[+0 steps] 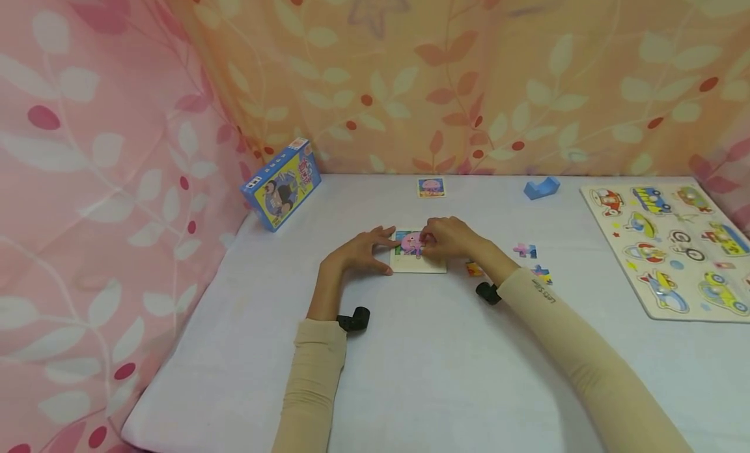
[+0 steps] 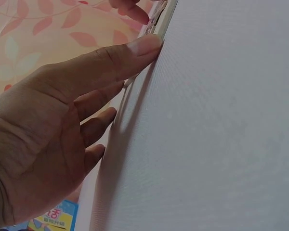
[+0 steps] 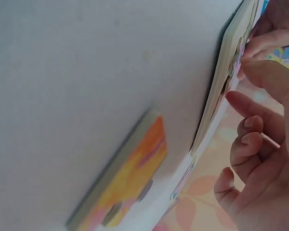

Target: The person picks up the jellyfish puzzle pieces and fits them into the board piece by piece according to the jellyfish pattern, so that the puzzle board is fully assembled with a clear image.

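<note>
- Head view: touching jigsaw tray point(image 1: 417, 265) with spread fingers of left hand point(image 1: 354, 250)
- working at pink pieces point(image 1: 409, 243) with right hand point(image 1: 450, 237); cannot tell whether pinching one

In the head view, the right hand point(image 1: 450, 238) hides the right part of a pink-figure jigsaw puzzle point(image 1: 416, 265); whether its fingers pinch a piece cannot be seen. The right forearm point(image 1: 497, 261) covers part of an orange-and-yellow jigsaw piece point(image 1: 473, 269). The right edge crops the wooden peg puzzle board point(image 1: 633, 277), and both beige sleeves point(image 1: 310, 388) run off the bottom. The far picture card point(image 1: 431, 187) is too small for detail. The left wrist view crops the blue box point(image 2: 62, 215) below. In the right wrist view, the orange-and-yellow piece is blurred and cut off below.
</note>
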Demonstrator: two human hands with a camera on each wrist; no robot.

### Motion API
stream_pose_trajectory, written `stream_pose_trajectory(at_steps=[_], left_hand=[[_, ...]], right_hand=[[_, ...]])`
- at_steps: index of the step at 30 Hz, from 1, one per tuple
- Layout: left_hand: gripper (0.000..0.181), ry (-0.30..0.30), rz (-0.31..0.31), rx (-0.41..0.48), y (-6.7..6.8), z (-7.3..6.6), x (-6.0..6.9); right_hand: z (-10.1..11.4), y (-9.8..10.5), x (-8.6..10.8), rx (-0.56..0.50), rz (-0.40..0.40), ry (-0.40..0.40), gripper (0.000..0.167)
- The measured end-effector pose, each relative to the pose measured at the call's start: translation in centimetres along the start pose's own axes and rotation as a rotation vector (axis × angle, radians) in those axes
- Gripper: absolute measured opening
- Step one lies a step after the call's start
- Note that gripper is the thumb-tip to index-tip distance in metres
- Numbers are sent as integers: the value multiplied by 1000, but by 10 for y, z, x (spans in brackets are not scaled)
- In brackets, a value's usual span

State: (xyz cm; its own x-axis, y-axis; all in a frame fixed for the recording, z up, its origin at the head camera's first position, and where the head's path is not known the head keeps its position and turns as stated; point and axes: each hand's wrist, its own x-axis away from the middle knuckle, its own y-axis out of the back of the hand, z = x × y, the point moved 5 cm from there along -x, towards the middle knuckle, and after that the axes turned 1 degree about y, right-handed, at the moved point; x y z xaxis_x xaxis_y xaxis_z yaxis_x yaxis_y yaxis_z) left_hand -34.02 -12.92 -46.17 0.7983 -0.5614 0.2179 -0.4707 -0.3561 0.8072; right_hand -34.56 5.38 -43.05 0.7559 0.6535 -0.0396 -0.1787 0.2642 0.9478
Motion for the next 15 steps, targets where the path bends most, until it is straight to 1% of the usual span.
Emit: stream_pose_trajectory(at_steps=[3, 6, 9, 15], left_hand=[[69, 9, 7, -2, -1, 0, 0], [68, 10, 8, 0, 0, 0, 0], [67, 5, 5, 9, 1, -1, 1], [67, -5, -6, 28, 1, -2, 1]], right_hand=[[4, -1, 0, 10, 6, 15, 34], [8, -3, -1, 26, 16, -1, 36], [11, -4, -2, 24, 30, -57, 36], [14, -7, -4, -60, 40, -191, 38]])
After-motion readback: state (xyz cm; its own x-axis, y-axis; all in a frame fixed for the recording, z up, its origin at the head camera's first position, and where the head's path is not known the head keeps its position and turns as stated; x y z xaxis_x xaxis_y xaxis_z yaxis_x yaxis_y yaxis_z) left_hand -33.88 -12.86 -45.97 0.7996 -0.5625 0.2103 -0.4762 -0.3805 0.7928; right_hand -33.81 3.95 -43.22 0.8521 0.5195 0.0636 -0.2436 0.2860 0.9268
